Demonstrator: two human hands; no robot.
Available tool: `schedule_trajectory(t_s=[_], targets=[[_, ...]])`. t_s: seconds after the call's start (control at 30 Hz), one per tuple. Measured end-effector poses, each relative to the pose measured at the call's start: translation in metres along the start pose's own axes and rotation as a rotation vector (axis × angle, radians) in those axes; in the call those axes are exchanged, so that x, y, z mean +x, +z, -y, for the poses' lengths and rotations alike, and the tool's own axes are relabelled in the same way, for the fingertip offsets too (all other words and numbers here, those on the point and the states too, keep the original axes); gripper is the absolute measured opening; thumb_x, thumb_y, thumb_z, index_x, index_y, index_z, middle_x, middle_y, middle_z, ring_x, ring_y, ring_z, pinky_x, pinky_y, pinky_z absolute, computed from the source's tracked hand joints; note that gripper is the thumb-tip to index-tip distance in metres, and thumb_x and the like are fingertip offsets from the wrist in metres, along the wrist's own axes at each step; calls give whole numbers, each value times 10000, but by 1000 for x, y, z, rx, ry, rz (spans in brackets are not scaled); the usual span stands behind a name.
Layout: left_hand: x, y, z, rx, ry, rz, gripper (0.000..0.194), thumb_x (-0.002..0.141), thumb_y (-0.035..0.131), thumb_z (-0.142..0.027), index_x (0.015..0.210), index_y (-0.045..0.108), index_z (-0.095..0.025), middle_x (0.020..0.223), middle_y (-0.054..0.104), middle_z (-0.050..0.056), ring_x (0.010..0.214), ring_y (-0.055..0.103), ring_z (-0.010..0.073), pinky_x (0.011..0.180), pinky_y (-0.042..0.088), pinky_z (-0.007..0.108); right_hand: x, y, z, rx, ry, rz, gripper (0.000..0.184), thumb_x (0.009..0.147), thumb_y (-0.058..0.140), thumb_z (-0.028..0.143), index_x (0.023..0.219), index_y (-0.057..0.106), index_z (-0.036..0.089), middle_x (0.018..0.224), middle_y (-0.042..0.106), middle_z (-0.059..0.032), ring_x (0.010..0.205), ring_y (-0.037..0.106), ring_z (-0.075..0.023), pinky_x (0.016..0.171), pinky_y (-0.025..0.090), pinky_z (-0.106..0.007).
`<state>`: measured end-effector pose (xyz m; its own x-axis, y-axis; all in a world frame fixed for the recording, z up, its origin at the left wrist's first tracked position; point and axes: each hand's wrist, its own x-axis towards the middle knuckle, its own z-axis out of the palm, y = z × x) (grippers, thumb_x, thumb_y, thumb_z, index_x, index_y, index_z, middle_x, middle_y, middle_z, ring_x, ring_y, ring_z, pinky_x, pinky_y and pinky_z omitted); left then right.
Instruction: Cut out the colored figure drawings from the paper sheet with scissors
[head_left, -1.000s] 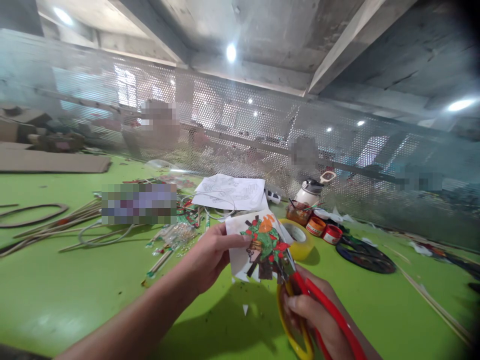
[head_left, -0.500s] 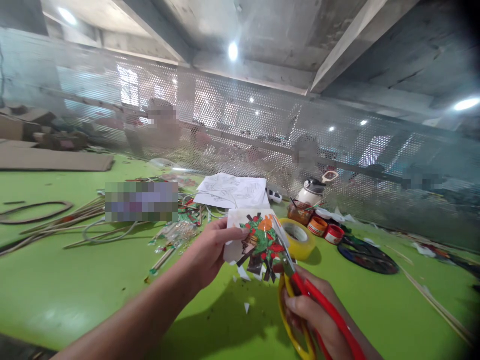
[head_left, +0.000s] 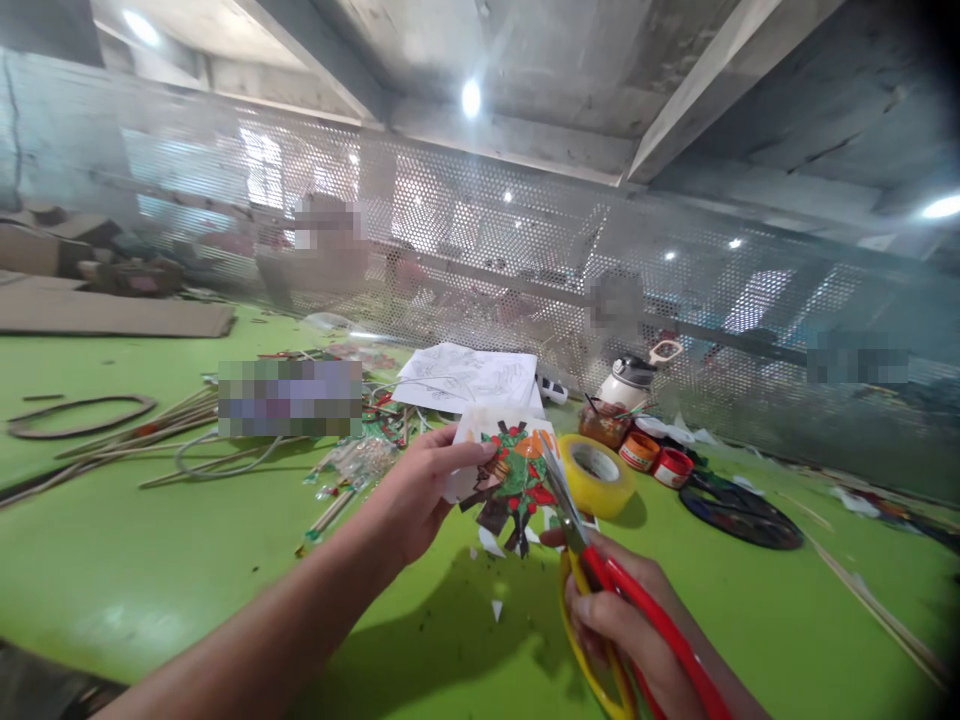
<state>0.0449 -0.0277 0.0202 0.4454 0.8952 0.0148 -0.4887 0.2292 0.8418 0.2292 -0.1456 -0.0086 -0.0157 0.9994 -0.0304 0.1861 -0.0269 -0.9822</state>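
Observation:
My left hand (head_left: pixel 426 488) pinches the left edge of a painted paper cutout (head_left: pixel 517 470), thumb on top. The picture on it is green, red, orange and black, with white paper left along its top and left. In my right hand (head_left: pixel 626 610) is a pair of scissors (head_left: pixel 571 520) with one red and one yellow handle. Its blades point up and away from me, along the right edge of the cutout. Small white paper scraps (head_left: pixel 496 610) lie on the green table below.
A roll of yellow tape (head_left: pixel 596 476) lies just right of the cutout, with paint jars (head_left: pixel 673 467) and a dark palette (head_left: pixel 739 512) beyond. Behind are sheets of line drawings (head_left: pixel 465 375) and a white bottle (head_left: pixel 624 385). Thin sticks (head_left: pixel 165 430) lie to the left.
The cutout has turned slightly in my left hand and tilted. The scissor blades have shifted a little and sit against its right edge. The view has moved slightly.

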Motion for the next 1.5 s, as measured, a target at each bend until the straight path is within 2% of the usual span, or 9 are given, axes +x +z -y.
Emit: schedule_trajectory(t_s=[0.17, 0.5, 0.7, 0.87, 1.13, 1.5], targets=[[-1, 2, 0, 41, 12, -22, 182, 633, 776, -143, 796, 706, -105, 705, 689, 57, 553, 603, 109, 538, 449, 209, 5, 1, -4, -19, -4, -17, 556, 696, 534, 350, 1214, 498, 152, 582, 468, 55, 507, 422, -138, 487, 362, -283], [0, 3, 6, 107, 12, -1, 235, 637, 772, -213, 816, 665, -104, 698, 644, 56, 553, 566, 108, 521, 396, 214, 9, 0, -15, 163, -9, -2, 575, 666, 575, 291, 1221, 509, 156, 594, 511, 54, 481, 483, -138, 483, 409, -285], [-2, 6, 7, 113, 51, 5, 243, 622, 787, -238, 786, 664, -108, 648, 619, 35, 509, 526, 91, 490, 379, 212, 8, 3, -6, 153, 23, -18, 570, 628, 562, 262, 1185, 543, 140, 575, 512, 56, 544, 505, -157, 591, 444, -320], [-5, 10, 6, 98, 64, 41, 222, 628, 793, -237, 768, 675, -111, 622, 623, 28, 500, 534, 95, 489, 408, 215, 5, 2, 6, 112, 62, -11, 494, 626, 596, 245, 1114, 613, 170, 610, 513, 41, 560, 537, -172, 632, 473, -336], [-4, 9, 7, 82, 57, 75, 190, 657, 777, -225, 763, 670, -108, 614, 623, 30, 494, 537, 96, 473, 410, 207, 2, -1, 12, 93, 66, -7, 440, 640, 652, 303, 1060, 643, 173, 622, 526, 14, 566, 519, -171, 575, 449, -302], [-4, 9, 9, 62, 9, 48, 273, 624, 803, -228, 836, 686, -102, 702, 672, 66, 547, 572, 105, 530, 436, 214, 1, 1, 14, 107, 80, -10, 434, 653, 667, 326, 1057, 631, 173, 592, 513, 28, 506, 504, -149, 521, 429, -274]])
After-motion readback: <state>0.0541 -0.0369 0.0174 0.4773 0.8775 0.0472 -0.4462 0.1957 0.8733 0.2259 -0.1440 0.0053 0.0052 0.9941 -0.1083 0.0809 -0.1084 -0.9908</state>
